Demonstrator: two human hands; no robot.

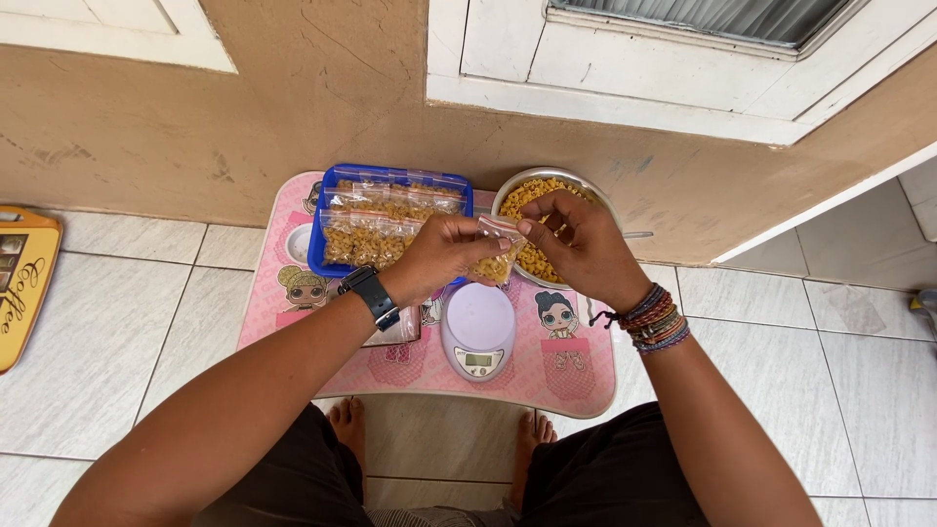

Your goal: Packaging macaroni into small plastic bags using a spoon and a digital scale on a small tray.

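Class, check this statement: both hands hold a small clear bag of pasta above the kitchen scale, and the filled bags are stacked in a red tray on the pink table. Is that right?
Not quite. The tray is blue, not red, as the head view shows. The rest stands: the left hand and right hand hold the small clear bag above the scale, and filled bags lie in the tray on the pink table.

A pink table (pixel 586 385) printed with cartoon dolls is noted. At its far left corner a blue tray (pixel 319 256) is recorded; a white scale (pixel 477 330), yellow-orange pasta (pixel 535 259) and beige wall (pixel 322 98) are observed.
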